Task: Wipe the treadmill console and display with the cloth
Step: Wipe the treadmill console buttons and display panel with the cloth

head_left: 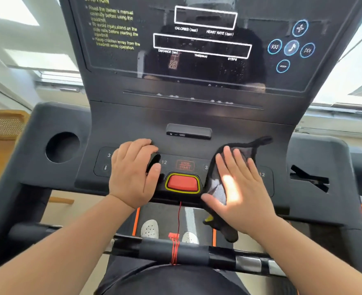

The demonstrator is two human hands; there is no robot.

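Observation:
A black treadmill console (pixel 133 124) fills the view, with a glossy dark display (pixel 201 45) above that shows droplets and smears. My right hand (pixel 237 188) lies flat, fingers spread, pressing a dark grey cloth (pixel 250 147) onto the right button panel. One corner of the cloth hangs below the console edge. My left hand (pixel 133 171) rests palm down on the left button panel, fingers curled on the surface, holding nothing. Between my hands sits the red safety key (pixel 183 183) with its yellow rim.
A round cup holder (pixel 62 146) is at the left, a slotted holder (pixel 309 179) at the right. A small port block (pixel 188 133) sits above the buttons. A black handlebar (pixel 175 250) with a red cord crosses below. White shoes stand on the belt.

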